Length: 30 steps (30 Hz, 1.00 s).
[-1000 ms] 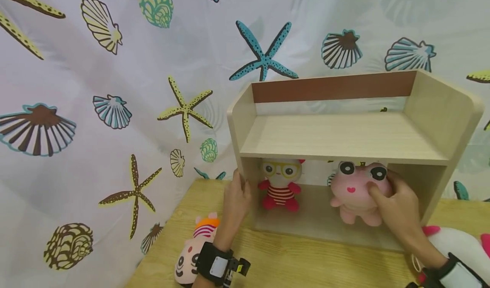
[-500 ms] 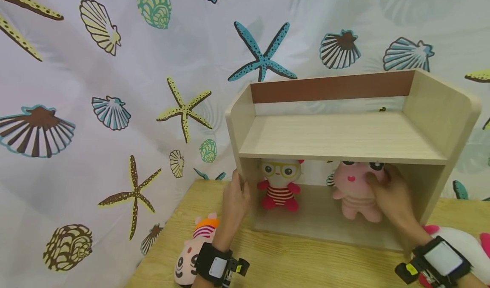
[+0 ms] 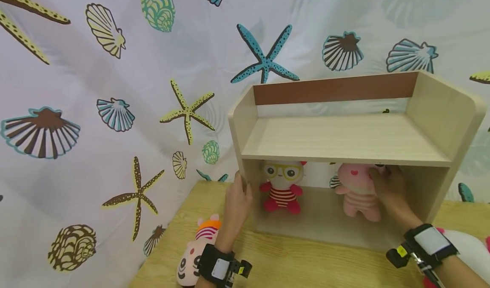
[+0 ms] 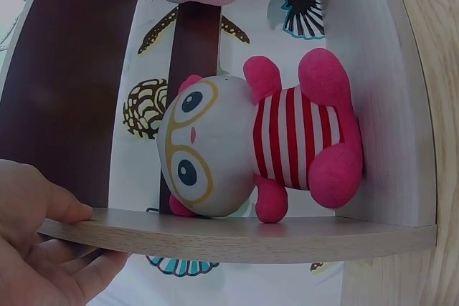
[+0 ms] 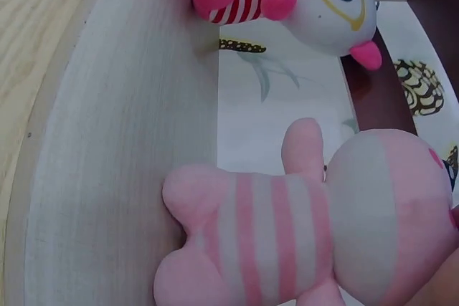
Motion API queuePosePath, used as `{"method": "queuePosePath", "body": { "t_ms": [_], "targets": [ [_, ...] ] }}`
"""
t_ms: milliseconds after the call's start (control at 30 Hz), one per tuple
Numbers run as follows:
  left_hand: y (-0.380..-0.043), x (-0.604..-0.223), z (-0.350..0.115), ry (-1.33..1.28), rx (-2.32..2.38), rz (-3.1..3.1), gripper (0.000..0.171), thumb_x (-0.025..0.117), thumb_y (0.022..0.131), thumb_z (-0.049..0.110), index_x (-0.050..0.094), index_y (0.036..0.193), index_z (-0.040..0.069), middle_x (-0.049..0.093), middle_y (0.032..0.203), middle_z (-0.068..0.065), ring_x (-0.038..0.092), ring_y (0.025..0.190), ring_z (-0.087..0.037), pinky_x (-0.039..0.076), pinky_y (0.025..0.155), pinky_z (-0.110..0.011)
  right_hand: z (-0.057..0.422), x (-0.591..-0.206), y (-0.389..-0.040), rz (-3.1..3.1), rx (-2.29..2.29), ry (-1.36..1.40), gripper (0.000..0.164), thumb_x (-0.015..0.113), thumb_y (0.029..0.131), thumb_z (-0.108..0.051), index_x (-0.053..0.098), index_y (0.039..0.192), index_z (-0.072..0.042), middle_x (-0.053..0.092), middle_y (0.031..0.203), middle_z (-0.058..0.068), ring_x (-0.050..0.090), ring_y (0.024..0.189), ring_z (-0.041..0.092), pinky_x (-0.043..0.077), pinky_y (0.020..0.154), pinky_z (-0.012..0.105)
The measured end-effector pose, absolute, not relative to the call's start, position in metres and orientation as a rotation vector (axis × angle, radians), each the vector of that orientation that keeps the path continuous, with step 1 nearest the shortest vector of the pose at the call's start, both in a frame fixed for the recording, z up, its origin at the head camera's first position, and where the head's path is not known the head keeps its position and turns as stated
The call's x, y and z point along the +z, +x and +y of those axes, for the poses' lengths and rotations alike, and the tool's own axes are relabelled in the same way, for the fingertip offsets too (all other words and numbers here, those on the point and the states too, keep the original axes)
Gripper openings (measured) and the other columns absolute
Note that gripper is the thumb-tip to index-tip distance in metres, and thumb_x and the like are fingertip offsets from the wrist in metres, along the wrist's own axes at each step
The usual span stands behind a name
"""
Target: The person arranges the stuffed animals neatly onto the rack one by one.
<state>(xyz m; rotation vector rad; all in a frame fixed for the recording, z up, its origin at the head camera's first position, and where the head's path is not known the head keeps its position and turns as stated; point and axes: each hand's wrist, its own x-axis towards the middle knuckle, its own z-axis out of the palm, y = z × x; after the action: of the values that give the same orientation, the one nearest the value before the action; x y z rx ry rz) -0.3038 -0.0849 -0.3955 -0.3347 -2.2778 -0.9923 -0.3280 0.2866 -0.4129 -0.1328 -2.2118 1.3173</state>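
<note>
A wooden shelf unit [image 3: 344, 140] stands on the table. My left hand [image 3: 236, 203] grips its left side panel [image 4: 237, 240], thumb inside and fingers outside in the left wrist view. In the lower compartment my right hand [image 3: 393, 192] holds a pink plush toy [image 3: 360, 199] by its head, thumb across the front. Striped bands circle the toy's belly, and its feet are at the compartment floor in the right wrist view. The upper board hides most of its eyes. To its left sits a white-headed plush toy [image 3: 283, 191] with yellow glasses and a red-striped body.
Left of the shelf, another plush toy [image 3: 190, 260] with an orange-and-striped outfit lies on the table [image 3: 298, 264], partly behind my left forearm. A white and pink plush [image 3: 468, 249] lies at the right, partly behind my right wrist. A shell-print curtain [image 3: 76, 164] hangs behind.
My right hand has moved the pink plush toy deeper into the lower compartment, and its eyes have gone up behind the upper board. My left hand keeps its grip on the side panel.
</note>
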Motion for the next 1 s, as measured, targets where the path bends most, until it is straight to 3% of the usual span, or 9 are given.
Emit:
{"method": "queuePosePath", "body": {
  "t_ms": [200,400,567,667,700,800,867,933,1000],
  "targets": [
    [-0.302,-0.398,-0.084,-0.346,-0.99,-2.283,0.03,0.06,0.094,-0.006,0.051,0.123,-0.01,0.066,0.108,-0.032,0.066,0.099,-0.045,0.054,0.082,-0.055,0.286,-0.418,-0.339,-2.146,1.289,-0.248,0.035,0.056,0.098,-0.023,0.058,0.113,0.008,0.054,0.09,0.019,0.043,0.078,0.021,0.033,0.061,0.027],
    [-0.302,-0.4,-0.084,-0.36,-1.0,-2.275,0.032,0.06,0.094,-0.005,0.051,0.124,-0.01,0.066,0.109,-0.032,0.066,0.1,-0.045,0.055,0.08,-0.054,0.289,-0.427,-0.348,-2.018,1.295,-0.088,0.044,0.055,0.099,-0.022,0.051,0.129,0.009,0.055,0.114,0.021,0.043,0.094,0.019,0.032,0.074,0.02],
    [-0.302,-0.401,-0.084,-0.375,-0.988,-2.26,0.03,0.06,0.094,-0.005,0.051,0.123,-0.01,0.066,0.106,-0.032,0.067,0.096,-0.045,0.056,0.077,-0.053,0.292,-0.431,-0.353,-1.949,1.219,-0.041,0.044,0.058,0.097,-0.019,0.049,0.128,0.01,0.055,0.114,0.022,0.04,0.095,0.004,0.028,0.077,0.017],
    [-0.302,-0.401,-0.084,-0.38,-0.98,-2.249,0.03,0.06,0.093,-0.006,0.051,0.122,-0.01,0.066,0.104,-0.032,0.067,0.095,-0.045,0.056,0.076,-0.054,0.292,-0.429,-0.351,-2.038,1.226,-0.082,0.045,0.053,0.101,-0.028,0.051,0.126,0.009,0.061,0.111,0.024,0.045,0.091,0.0,0.031,0.074,0.014],
    [-0.302,-0.401,-0.084,-0.379,-0.979,-2.248,0.031,0.06,0.093,-0.006,0.051,0.122,-0.01,0.066,0.104,-0.032,0.067,0.095,-0.045,0.056,0.077,-0.054,0.293,-0.428,-0.35,-2.089,1.259,-0.078,0.047,0.051,0.102,-0.032,0.051,0.125,0.008,0.064,0.108,0.026,0.053,0.088,0.001,0.034,0.073,0.014],
    [-0.304,-0.399,-0.085,-0.373,-0.985,-2.252,0.031,0.06,0.094,-0.005,0.051,0.123,-0.009,0.067,0.105,-0.031,0.068,0.094,-0.045,0.056,0.075,-0.054,0.294,-0.421,-0.347,-2.176,1.306,-0.109,0.056,0.044,0.104,-0.042,0.048,0.133,0.005,0.062,0.118,0.027,0.06,0.101,0.021,0.04,0.083,0.024],
    [-0.304,-0.398,-0.085,-0.365,-0.99,-2.259,0.032,0.059,0.095,-0.004,0.051,0.125,-0.009,0.067,0.105,-0.031,0.068,0.093,-0.044,0.056,0.074,-0.053,0.294,-0.416,-0.346,-2.199,1.329,-0.099,0.058,0.039,0.105,-0.044,0.046,0.138,0.004,0.059,0.126,0.027,0.058,0.112,0.033,0.042,0.092,0.036],
    [-0.304,-0.397,-0.086,-0.359,-0.998,-2.268,0.032,0.059,0.095,-0.004,0.05,0.126,-0.009,0.067,0.106,-0.031,0.068,0.093,-0.043,0.057,0.072,-0.052,0.291,-0.413,-0.347,-2.138,1.267,-0.111,0.054,0.04,0.105,-0.037,0.044,0.142,0.002,0.05,0.135,0.025,0.045,0.117,0.036,0.034,0.099,0.044],
    [-0.305,-0.396,-0.086,-0.355,-1.003,-2.279,0.033,0.058,0.096,-0.003,0.05,0.128,-0.009,0.066,0.107,-0.032,0.068,0.093,-0.043,0.057,0.072,-0.052,0.288,-0.412,-0.349,-2.068,1.258,-0.053,0.049,0.042,0.105,-0.029,0.044,0.142,0.002,0.049,0.136,0.024,0.045,0.119,0.036,0.033,0.102,0.043]
  ]
}}
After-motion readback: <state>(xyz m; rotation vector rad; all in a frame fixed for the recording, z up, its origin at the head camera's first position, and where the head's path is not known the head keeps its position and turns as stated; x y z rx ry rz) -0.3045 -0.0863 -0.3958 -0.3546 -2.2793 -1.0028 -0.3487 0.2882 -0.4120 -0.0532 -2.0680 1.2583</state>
